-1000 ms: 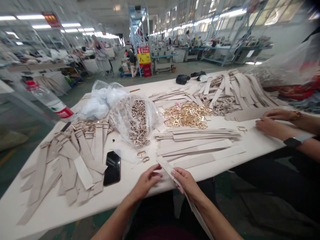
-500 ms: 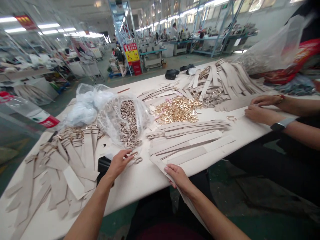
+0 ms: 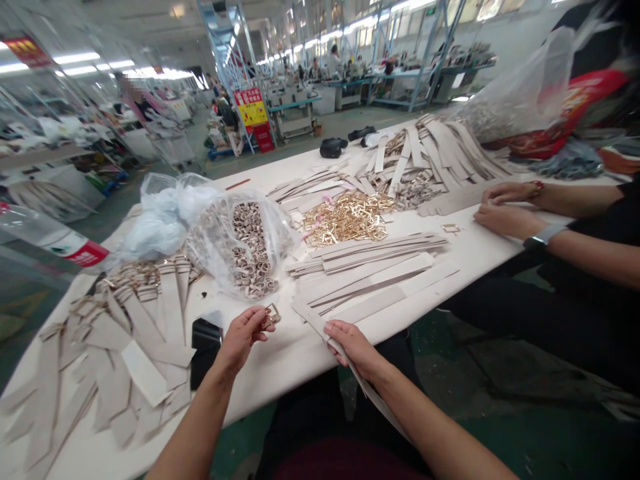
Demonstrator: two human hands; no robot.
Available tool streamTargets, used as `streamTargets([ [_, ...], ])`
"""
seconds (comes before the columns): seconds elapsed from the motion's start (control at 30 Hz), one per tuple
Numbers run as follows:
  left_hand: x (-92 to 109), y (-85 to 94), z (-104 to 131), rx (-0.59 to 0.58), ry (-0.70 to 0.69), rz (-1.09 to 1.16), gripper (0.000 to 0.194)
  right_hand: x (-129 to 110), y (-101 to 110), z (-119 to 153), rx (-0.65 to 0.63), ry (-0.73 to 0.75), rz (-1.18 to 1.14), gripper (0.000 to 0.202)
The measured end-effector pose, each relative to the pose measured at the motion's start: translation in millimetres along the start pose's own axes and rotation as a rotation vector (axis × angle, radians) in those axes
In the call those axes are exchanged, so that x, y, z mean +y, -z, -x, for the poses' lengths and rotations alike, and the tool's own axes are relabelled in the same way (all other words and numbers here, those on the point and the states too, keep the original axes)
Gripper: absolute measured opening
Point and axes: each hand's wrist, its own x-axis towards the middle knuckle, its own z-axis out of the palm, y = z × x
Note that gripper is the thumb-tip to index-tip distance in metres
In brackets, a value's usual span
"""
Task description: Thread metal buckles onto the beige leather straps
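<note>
A gold buckle is pinched in the fingertips of my left hand, just above the white tabletop. Part of the buckle is hidden by the fingers; whether a small loop is held with it I cannot make out. My right hand is closed around a beige strap. One end of this strap points up and left toward the buckle, the rest hangs down over the table edge by my forearm. Right behind it lie stacked loose straps. A clear bag of small beige loops stands beyond my left hand.
Straps with buckles are heaped at the left, beside a black phone-like object. Loose gold buckles form a pile mid-table. More straps lie behind it. At the right, a co-worker's hands rest over a strap.
My left hand has lifted the buckle and turned it into clearer view. The small loop seen beside it on the table no longer shows there. My right hand keeps its grip on the strap.
</note>
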Motion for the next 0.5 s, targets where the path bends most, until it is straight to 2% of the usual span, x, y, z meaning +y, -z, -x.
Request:
streamTargets([
  [0.1, 1.2, -8.7, 4.7, -0.056, 0.011, -0.029, 0.037, -5.7, -0.3, 3.0, -0.035, 0.002, -0.023, 0.036],
  [0.3, 13.9, -21.1, 3.0, -0.355, -0.064, -0.302, 0.030, -7.6, 3.4, 5.0, -0.035, 0.025, -0.028, 0.039],
  [0.37, 14.6, -26.7, 1.6, -0.345, -0.128, -0.349, 0.025, -6.5, 3.0, 4.4, -0.039, 0.015, -0.050, 0.040],
  [0.5, 5.8, -41.2, 3.5, -0.250, -0.388, -0.380, 0.017, -4.1, -0.5, 1.3, -0.079, -0.031, -0.127, 0.040],
])
